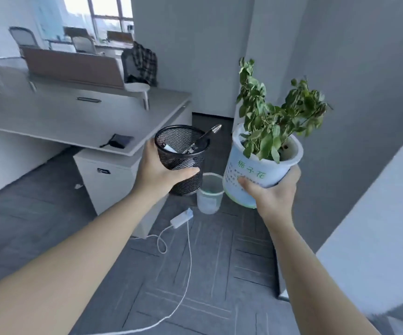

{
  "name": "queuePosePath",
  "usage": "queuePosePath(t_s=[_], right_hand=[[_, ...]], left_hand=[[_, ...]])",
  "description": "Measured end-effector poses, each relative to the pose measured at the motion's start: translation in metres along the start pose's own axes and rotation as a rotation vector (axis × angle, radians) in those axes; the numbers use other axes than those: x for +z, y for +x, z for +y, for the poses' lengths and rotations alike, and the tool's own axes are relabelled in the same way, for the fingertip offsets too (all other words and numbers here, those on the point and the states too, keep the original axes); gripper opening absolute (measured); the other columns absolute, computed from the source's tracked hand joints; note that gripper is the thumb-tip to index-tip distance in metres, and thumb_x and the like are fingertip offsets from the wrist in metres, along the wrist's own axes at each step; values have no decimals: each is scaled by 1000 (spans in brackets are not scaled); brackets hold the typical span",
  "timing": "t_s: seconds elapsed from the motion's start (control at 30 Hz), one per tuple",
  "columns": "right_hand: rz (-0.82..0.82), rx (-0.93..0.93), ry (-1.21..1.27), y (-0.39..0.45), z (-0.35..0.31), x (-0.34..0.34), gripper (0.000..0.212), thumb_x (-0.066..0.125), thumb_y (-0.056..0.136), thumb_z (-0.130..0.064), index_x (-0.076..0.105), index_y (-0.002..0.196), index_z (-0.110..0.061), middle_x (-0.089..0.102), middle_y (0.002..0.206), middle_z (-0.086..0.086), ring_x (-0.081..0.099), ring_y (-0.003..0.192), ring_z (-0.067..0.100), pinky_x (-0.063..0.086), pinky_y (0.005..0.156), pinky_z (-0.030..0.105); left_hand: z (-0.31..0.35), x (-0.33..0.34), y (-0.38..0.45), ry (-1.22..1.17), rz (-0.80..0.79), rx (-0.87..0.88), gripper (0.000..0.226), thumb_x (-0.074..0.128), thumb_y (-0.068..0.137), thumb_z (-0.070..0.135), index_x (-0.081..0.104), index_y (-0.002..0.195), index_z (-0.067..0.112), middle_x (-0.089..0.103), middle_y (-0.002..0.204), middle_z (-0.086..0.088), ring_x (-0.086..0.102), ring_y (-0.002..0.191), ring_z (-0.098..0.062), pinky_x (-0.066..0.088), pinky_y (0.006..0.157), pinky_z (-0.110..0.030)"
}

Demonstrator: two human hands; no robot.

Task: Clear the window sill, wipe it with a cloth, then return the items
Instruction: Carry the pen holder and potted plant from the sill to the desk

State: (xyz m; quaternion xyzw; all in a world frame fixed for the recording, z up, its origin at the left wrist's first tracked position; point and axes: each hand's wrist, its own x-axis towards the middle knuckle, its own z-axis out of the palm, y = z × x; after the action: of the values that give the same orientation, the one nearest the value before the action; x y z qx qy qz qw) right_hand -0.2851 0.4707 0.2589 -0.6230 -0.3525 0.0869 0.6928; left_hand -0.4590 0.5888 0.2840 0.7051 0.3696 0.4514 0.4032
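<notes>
My left hand [158, 174] grips a black mesh pen holder [183, 151] around its side, held up in the air; a pen [207, 134] and a marker stick out of it. My right hand [271, 192] holds a white plant pot [258, 172] with green lettering from below and behind. A leafy green plant [277, 114] grows out of the pot, which leans slightly. Both things hang above the floor, side by side. The window sill [376, 238] shows as a pale ledge at the right edge.
A grey desk [75, 122] stands to the left with a dark pouch [119, 140] near its edge and a drawer cabinet [108, 175] beneath. On the carpet lie a small translucent bin [209, 197], a white power strip [181, 217] and its cable. Grey walls rise ahead.
</notes>
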Motion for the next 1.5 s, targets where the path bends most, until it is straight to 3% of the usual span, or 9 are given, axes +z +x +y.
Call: queuePosePath(t_s=[0.13,0.3,0.47,0.7,0.77,0.93,1.13,1.3,1.5], right_hand=[[-75,-22,20,17,-1,86,91,79,48,-21,34,125,-8,47,121,4,52,112,17,49,90,30],[-197,-58,45,49,11,175,89,84,54,-12,33,127,-2,42,102,-13,46,101,10,38,68,-7],[-272,-73,82,106,34,263,91,85,54,-12,32,128,-5,40,113,-3,46,101,10,41,73,3],[-351,-72,132,199,49,398,87,85,57,-6,32,125,-10,41,112,-4,46,104,11,43,74,5],[-376,-76,148,216,58,433,84,85,54,-7,32,117,-18,44,106,-9,48,105,12,44,74,2],[-402,-17,157,247,87,513,80,83,57,-1,29,111,-24,42,98,-20,49,103,12,45,69,-1],[-349,94,83,276,140,619,84,83,58,-3,32,125,-8,45,109,-6,49,105,14,45,85,25],[-270,205,9,293,188,717,79,83,59,-4,35,121,-9,46,109,-3,50,96,10,41,62,-5],[-217,300,-90,307,246,801,73,84,57,-3,31,104,-18,45,110,-1,49,96,10,44,68,2]], left_hand=[[-27,-60,37,32,125,-19,81,74,32,48,45,102,19,61,117,-9,57,110,-23,44,101,-44],[-60,-107,88,69,252,-46,80,72,29,50,44,98,20,61,113,-5,57,108,-21,44,98,-38],[-101,-142,165,70,337,-70,66,77,30,44,41,84,34,61,107,1,59,106,-20,47,97,-41],[-154,-197,287,127,407,-108,89,78,30,48,47,109,21,61,120,-4,57,113,-20,44,102,-44],[-170,-210,316,130,417,-121,79,77,30,48,50,102,28,60,119,-3,57,110,-18,45,101,-40],[-217,-238,385,136,381,-117,58,81,37,38,45,83,41,62,113,0,58,107,-17,45,99,-38],[-314,-278,492,135,299,-161,58,76,31,46,44,79,39,62,115,-7,58,108,-21,46,99,-44],[-407,-310,578,90,185,-213,62,82,33,42,51,86,36,64,111,-11,62,104,-24,49,95,-50],[-491,-318,639,62,113,-276,59,77,31,40,44,80,40,63,112,-14,61,105,-26,47,97,-48]])
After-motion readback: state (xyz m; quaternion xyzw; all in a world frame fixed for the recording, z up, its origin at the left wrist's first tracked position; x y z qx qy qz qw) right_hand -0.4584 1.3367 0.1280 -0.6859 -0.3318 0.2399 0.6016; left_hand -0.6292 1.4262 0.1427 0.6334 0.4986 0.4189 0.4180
